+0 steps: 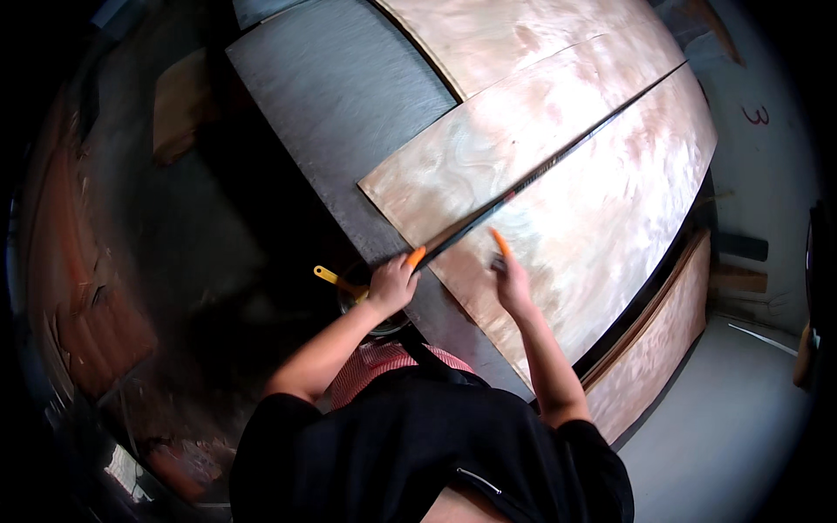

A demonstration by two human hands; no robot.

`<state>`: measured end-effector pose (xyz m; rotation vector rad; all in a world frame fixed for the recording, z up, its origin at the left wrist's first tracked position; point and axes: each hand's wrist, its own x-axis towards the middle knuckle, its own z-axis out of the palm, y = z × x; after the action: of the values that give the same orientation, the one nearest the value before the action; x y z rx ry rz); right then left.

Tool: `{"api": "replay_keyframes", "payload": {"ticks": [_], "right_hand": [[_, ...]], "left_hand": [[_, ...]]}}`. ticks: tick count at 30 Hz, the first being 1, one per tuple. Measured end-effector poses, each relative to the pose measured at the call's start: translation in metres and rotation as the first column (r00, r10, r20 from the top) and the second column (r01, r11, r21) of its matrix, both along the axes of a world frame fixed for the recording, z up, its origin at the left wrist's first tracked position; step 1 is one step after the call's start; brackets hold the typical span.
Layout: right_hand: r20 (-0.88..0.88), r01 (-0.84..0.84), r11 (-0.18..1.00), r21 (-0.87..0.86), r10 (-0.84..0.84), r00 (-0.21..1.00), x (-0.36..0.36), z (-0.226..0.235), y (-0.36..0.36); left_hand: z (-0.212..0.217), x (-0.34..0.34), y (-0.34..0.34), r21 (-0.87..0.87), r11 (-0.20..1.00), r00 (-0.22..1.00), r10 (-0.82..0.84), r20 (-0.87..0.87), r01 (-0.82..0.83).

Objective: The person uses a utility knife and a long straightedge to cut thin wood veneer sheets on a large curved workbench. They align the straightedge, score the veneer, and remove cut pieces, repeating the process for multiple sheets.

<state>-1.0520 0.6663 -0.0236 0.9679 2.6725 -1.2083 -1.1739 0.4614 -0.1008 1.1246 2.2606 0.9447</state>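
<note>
To your far right, you have one red numeral (a single curvy digit) on a pale grey surface.

Glare washes the wood sheet while fisheye edges bend into black.

room: over wood sheet | obstacle: yellow handle beside left hand

A workshop — wood sheets, grey workbench.
</note>
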Motion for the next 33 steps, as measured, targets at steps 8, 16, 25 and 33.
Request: {"api": "replay_keyframes", "payload": {"ticks": [8, 16, 25, 33], "right_hand": [[0.380, -0.675, 0.695, 0.248, 0.572, 0.727, -0.198, -0.040, -0.078], [-0.024, -0.227, 0.950, 0.216, 0.238, 0.971, -0.101, 0.028, -0.069], [-0.175, 0.636, 0.650, -0.417, -0.744, 0.645, 0.171, 0.004, -0.013], [-0.143, 0.714, 0.558, -0.423, -0.819, 0.555, 0.303, -0.043, -0.025]], "left_hand": [[0.030, 0.064, -0.107, -0.141, 0.989, 0.839, 0.045, 0.543, 0.038], [0.026, 0.081, -0.117, -0.134, 0.990, 0.800, 0.048, 0.598, 0.040], [0.006, 0.129, -0.122, -0.120, 0.993, 0.431, 0.112, 0.895, -0.008], [0.026, 0.186, -0.092, -0.245, 0.969, 0.556, 0.222, 0.801, -0.033]]}}
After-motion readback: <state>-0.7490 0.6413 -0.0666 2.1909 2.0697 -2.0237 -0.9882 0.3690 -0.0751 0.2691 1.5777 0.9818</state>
